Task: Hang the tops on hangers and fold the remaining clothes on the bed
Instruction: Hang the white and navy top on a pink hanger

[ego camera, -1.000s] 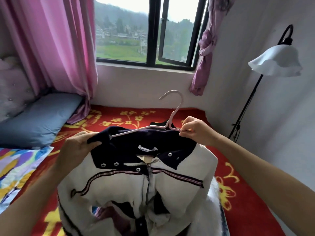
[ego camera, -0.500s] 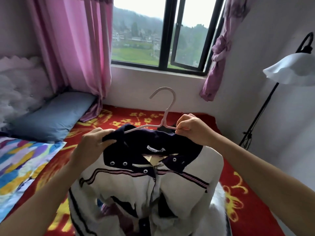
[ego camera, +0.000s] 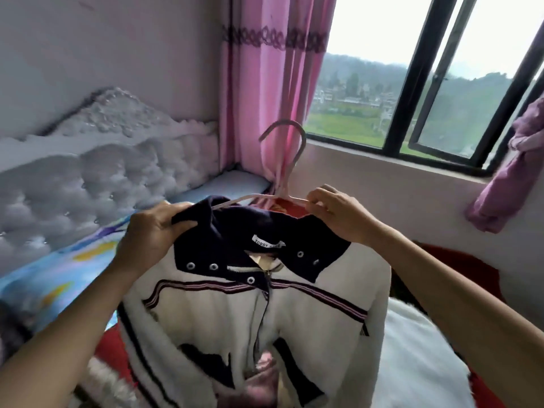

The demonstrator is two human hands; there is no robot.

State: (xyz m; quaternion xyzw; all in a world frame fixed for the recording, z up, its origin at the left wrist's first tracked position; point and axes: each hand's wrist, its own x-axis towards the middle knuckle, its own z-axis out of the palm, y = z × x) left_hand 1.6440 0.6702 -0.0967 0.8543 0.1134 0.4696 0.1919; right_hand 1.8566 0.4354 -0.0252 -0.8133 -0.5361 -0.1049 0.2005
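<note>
As left hand (ego camera: 147,235) and right hand (ego camera: 341,214) fingers (ego camera: 319,193) clamp jacket (ego camera: 250,316) and hanger (ego camera: 291,160), red bedspread (ego camera: 465,266) lies below window (ego camera: 368,83).

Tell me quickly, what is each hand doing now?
Left hand: closed, gripping the jacket by its dark collar.
Right hand: closed, pinching the hanger.

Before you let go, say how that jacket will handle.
Probably floppy: the jacket sags in folds under the hanger. It may slip off; the left hand grips its collar, the right hand pinches the thin hanger arm.
</note>
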